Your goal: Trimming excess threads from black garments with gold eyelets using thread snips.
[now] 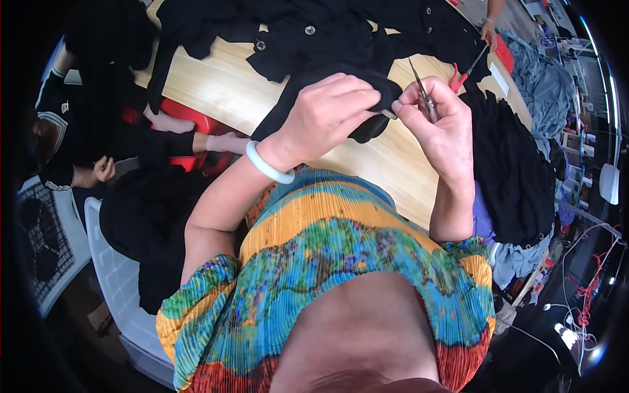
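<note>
**Snips at the edge of the black cloth**

Above the wooden table (pixel 216 85), just in front of my chest, my two hands meet over a piece of black garment (pixel 327 49). My left hand (pixel 331 111) is closed, fingers curled down and pinching a fold of the fabric, with a pale bangle (pixel 265 164) on that wrist. My right hand (pixel 439 124) is closed too, gripping a small pair of metal thread snips (pixel 422 92) between thumb and fingers. The snips stand nearly upright, their long axis running away from me with the points tilted slightly left, toward the pinched fold. That fold lies just to the left of the blades, between my two hands, so the right hand is the nearer one to the cutting spot while the left holds the cloth taut. The rest of the garment spreads away across the table. Red-handled scissors (pixel 462 75) lie just beyond my right hand. On my left, another person's hands (pixel 196 134) rest at dark cloth.
</note>
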### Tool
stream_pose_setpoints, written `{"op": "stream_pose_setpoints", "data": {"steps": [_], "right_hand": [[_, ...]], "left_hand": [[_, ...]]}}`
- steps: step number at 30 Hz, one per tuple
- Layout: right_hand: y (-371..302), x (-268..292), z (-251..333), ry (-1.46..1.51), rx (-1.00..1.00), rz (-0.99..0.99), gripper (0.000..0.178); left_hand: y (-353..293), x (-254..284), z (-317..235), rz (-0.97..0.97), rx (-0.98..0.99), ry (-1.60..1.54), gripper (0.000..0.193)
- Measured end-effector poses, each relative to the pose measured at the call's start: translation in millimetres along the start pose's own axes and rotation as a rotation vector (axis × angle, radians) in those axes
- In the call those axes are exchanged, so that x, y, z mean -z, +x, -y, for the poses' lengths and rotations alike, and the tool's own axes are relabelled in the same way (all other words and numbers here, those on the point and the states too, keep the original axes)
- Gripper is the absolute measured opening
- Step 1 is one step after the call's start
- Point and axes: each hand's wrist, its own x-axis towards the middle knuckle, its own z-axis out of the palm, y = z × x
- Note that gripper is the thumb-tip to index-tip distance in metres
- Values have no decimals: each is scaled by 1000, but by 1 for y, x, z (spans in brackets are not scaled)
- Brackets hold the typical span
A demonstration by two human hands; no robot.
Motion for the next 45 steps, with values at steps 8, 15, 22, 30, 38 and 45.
{"op": "stream_pose_setpoints", "data": {"steps": [8,15,22,30,38,45], "right_hand": [[-7,-3,9,274,93,-49,13],[-20,2,3,251,273,-39,31],[-30,6,6,-167,355,-15,27],[-27,8,9,-308,425,42,27],[-26,3,5,-324,473,6,24],[-26,2,2,-283,476,-87,22]], "left_hand": [[-11,2,-17,0,752,-928,20],[-16,13,-19,49,742,-1054,21],[-15,18,-20,11,669,-1038,23],[-13,22,-18,24,612,-912,24],[-10,26,-19,105,686,-791,23],[-10,27,-17,35,749,-909,22]]}}
